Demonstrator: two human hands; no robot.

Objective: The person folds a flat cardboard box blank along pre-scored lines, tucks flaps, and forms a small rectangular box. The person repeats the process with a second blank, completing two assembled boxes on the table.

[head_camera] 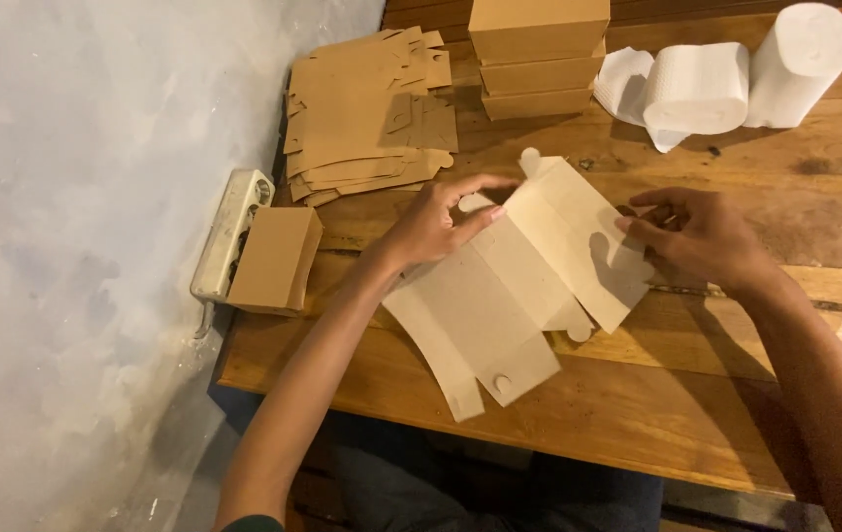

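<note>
While a flat cardboard box blank point(510, 286) lies spread across the wooden desk point(697, 394), both hands are on it. The left hand point(436, 225) rests on the blank's upper left part, fingers curled, with thumb and forefinger pinching a small rounded tab near the top edge. The right hand point(702, 234) sits at the blank's right edge, its fingers bent and closed on the side flap there, which is lifted a little off the wood. The two hands are well apart, one at each side of the sheet. The blank itself lies at a slant in the middle of the desk, its lower end reaching towards the near edge, with creased panels and round locking tabs showing.

Behind the left hand sits a loose pile of unfolded blanks point(367, 113) of the same brown card. Just right of that pile stand three folded boxes stacked point(537, 59) one on another. Further right, at the far side of the desk, are two white paper rolls point(736, 79), one lying with a loose sheet trailing, one tilted. At the desk's left edge a single brown box point(275, 258) leans against a white power strip point(232, 232), beside a pale grey wall point(76, 197).
</note>
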